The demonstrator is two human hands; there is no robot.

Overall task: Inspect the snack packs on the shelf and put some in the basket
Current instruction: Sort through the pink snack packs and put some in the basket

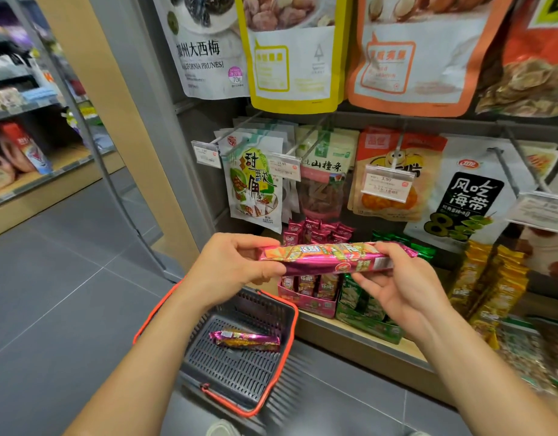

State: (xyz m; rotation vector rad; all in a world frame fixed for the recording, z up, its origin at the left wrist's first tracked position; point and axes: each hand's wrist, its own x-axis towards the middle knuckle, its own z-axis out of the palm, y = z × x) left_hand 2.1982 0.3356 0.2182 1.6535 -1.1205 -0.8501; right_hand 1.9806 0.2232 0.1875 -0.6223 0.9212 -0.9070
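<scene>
I hold a long pink snack pack level in front of the shelf, above the basket. My left hand grips its left end and my right hand pinches its right end. A grey basket with a red rim and handles sits on the floor below, and one more pink snack pack lies inside it. Behind the held pack, a pink display box on the shelf holds several of the same packs upright.
A green box of snack packs and yellow packs stand to the right on the wooden shelf. Hanging bags on hooks with price tags fill the wall above. Grey tiled floor lies to the left.
</scene>
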